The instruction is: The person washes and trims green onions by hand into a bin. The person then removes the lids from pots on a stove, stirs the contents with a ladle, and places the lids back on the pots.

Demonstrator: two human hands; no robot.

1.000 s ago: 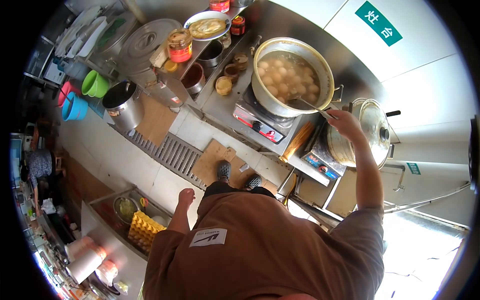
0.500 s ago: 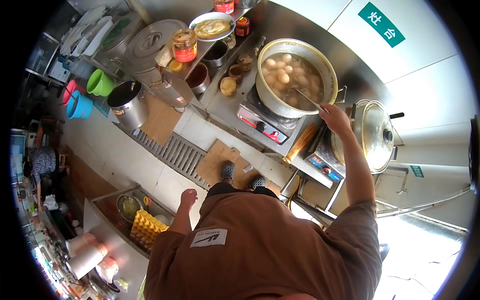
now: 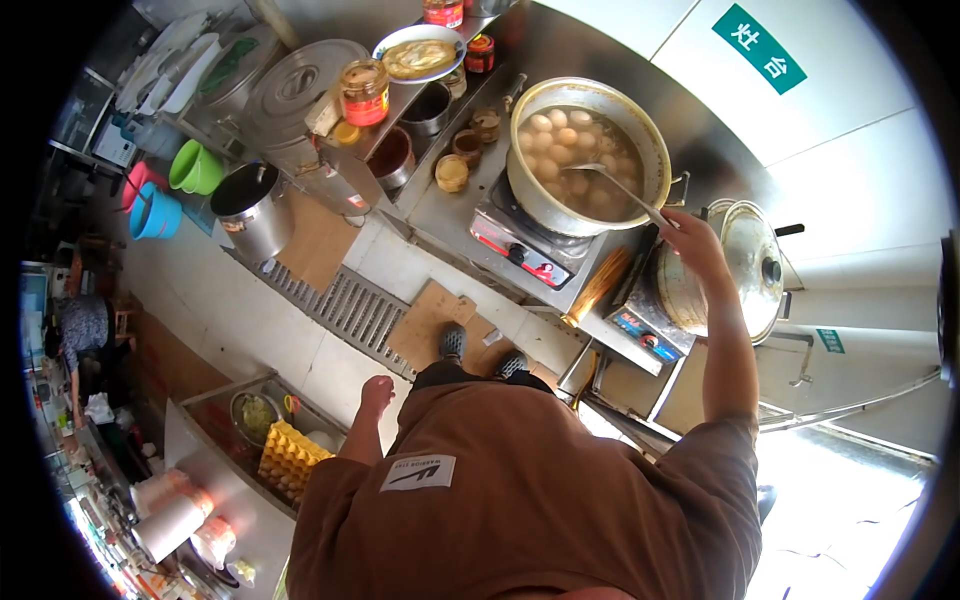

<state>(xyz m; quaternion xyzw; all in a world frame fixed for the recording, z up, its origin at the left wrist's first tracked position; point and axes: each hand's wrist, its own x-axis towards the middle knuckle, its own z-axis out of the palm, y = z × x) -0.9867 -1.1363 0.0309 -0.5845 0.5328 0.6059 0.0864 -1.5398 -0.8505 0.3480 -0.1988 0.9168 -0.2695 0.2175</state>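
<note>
My right hand (image 3: 690, 240) is closed round the handle of a long metal spoon (image 3: 640, 203). The spoon reaches over the rim of a large pot (image 3: 662, 150), its bowl at the surface of brownish liquid. Several brown eggs (image 3: 560, 137) lie in that liquid, crowded towards the far left; murky liquid blurs the lower ones. Beneath the pot is a gas stove (image 3: 515, 250) with a red-edged front panel. My left hand (image 3: 377, 393) hangs low by my body, its fingers curled with nothing visible in them, apart from any object.
A lidded pot (image 3: 735, 270) stands on a second stove at the right. Bundled sticks (image 3: 600, 285) lie between the stoves. Jars (image 3: 365, 95) and a plate of food (image 3: 420, 58) sit on the shelf. Yellow egg trays (image 3: 290, 452) are behind my left hand. A person (image 3: 85, 335) is far left.
My right hand has drawn slightly right and down, away from the pot's middle. The spoon's bowl has risen into view at the surface, and the eggs have shifted. My left hand stays put.
</note>
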